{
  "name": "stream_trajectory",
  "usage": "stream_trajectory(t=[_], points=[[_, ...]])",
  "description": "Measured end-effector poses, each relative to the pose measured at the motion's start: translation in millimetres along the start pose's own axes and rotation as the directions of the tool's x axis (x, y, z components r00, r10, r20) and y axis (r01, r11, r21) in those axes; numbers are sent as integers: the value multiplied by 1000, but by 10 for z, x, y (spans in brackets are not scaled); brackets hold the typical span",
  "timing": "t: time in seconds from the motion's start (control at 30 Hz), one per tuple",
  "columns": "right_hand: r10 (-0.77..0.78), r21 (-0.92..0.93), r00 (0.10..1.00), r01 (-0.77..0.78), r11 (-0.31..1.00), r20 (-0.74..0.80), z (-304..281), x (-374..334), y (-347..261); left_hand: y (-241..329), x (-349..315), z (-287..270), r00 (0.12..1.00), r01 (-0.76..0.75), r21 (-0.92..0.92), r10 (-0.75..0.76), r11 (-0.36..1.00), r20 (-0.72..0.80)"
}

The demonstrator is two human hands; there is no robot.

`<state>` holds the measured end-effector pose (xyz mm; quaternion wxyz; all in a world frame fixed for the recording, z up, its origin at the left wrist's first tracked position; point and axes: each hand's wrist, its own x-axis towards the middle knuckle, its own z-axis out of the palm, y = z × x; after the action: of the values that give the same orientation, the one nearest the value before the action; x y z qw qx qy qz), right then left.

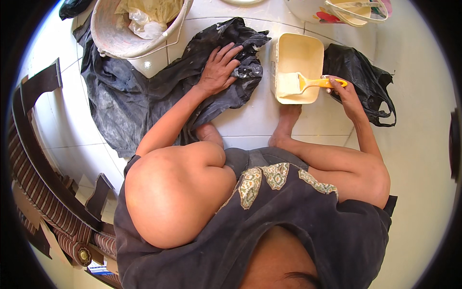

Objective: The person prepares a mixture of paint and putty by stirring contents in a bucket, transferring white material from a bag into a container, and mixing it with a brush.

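Note:
My left hand (pixel 219 70) lies on a dark, crumpled cloth (pixel 120 103) smeared with white, its fingers stretched out and somewhat apart. In my right hand (pixel 344 91) I hold a paintbrush (pixel 312 84) by its yellow handle. The brush lies level across the near right part of a cream rectangular tub (pixel 302 50), its wide pale bristle end pointing left inside the rim. Whether the bristles touch anything in the tub, I cannot tell. A black plastic bag (pixel 357 72) lies just right of the tub, behind my right hand.
A grubby bucket (pixel 108 36) with plastic-wrapped yellowish material stands at the far left. At the far right is a white bucket (pixel 308 9) with a handled cream container. Striped wooden furniture (pixel 43 168) lines the left side. My bare feet (pixel 287 123) rest on white floor tiles (pixel 245 126).

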<state>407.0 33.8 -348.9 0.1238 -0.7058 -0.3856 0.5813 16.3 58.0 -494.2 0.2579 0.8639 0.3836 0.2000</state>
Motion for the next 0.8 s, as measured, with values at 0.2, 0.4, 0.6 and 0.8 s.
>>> stream_trajectory(t=[0.2,0.4,0.6,0.8], points=[[-108,-53,991,105,993,-75,-37,-73,-203,-2,-23,3,1000,12,8,-13,1000,10],[-96,10,991,97,995,-93,163,-117,-308,15,2,-9,1000,11,15,-11,1000,15],[-30,-72,999,28,997,-26,179,-98,-240,11,4,-20,1000,10,18,-11,1000,7],[-48,-292,999,42,955,-13,51,-54,-424,10,6,-18,1000,9,12,-9,1000,13]])
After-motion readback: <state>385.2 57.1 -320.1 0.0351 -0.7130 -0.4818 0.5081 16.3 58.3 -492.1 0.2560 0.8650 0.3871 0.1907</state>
